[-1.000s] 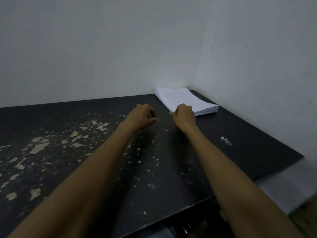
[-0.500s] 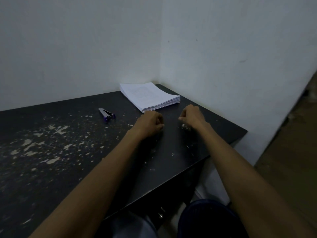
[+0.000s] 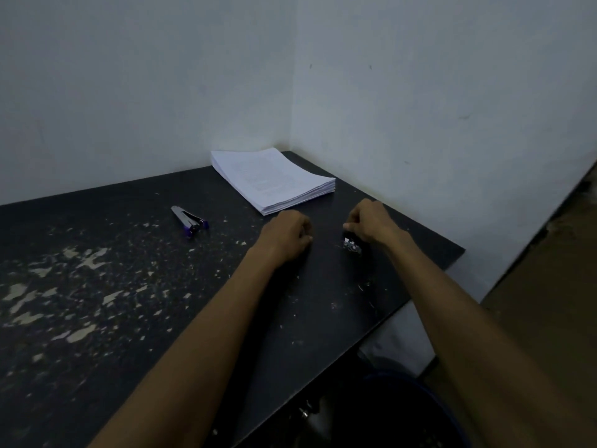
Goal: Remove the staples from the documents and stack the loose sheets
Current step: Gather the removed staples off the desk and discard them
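Lying just beyond your hands, the paper stack [image 3: 273, 179] is untouched, w/ left hand [image 3: 286, 236] fisted, nothing seen in it, & right hand [image 3: 371, 223] curled over the staples [image 3: 352, 246], grip unclear.

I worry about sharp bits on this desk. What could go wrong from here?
1. The pile of loose staples lies right by the curled right hand; a finger could get pricked.
2. The pile sits near the table's right edge, so an arm sweep might scatter it to the floor.
3. Dim light and the speckled tabletop would hide strays.
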